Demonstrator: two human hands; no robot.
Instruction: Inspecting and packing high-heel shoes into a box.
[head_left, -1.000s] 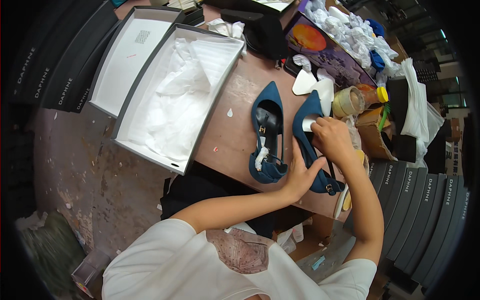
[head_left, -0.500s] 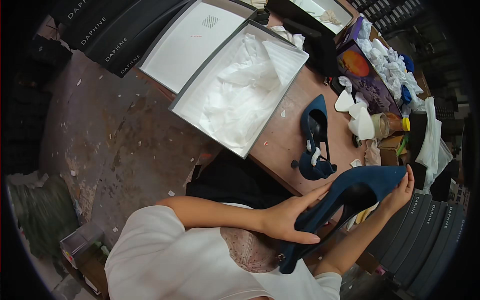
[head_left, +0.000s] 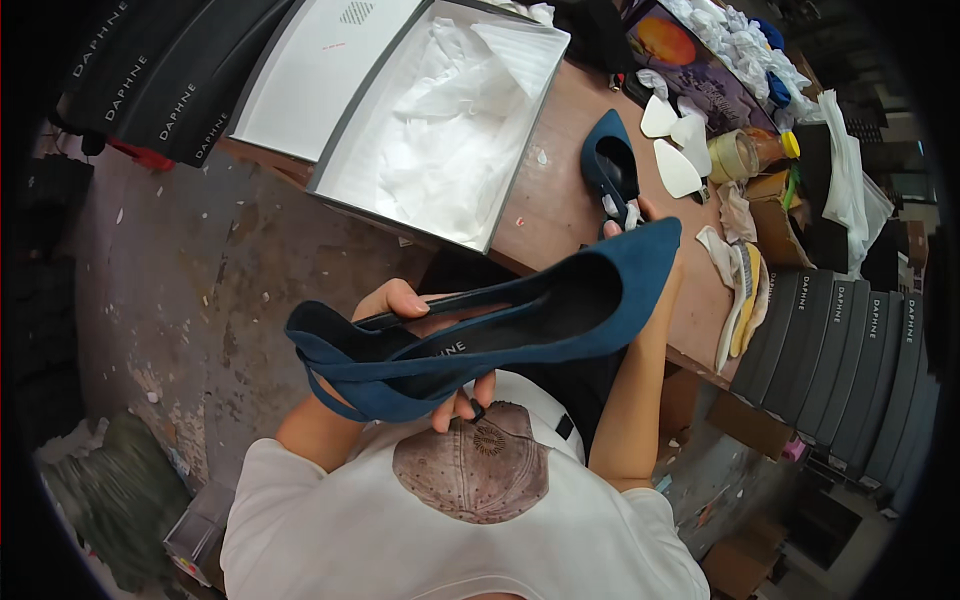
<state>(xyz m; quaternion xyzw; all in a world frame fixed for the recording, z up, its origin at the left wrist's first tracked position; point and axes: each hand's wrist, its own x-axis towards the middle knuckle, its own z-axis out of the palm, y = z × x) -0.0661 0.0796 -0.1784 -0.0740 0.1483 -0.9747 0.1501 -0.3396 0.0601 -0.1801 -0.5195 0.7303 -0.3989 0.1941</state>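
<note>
Fingers of your left hand clamp the shoe at its heel, toe pointing right toward your mostly hidden right hand.

I noted a stained concrete floor to my left, littered with scraps. A brown wooden worktable stood ahead of me. Dark boxes were stacked at the right, near me.
</note>
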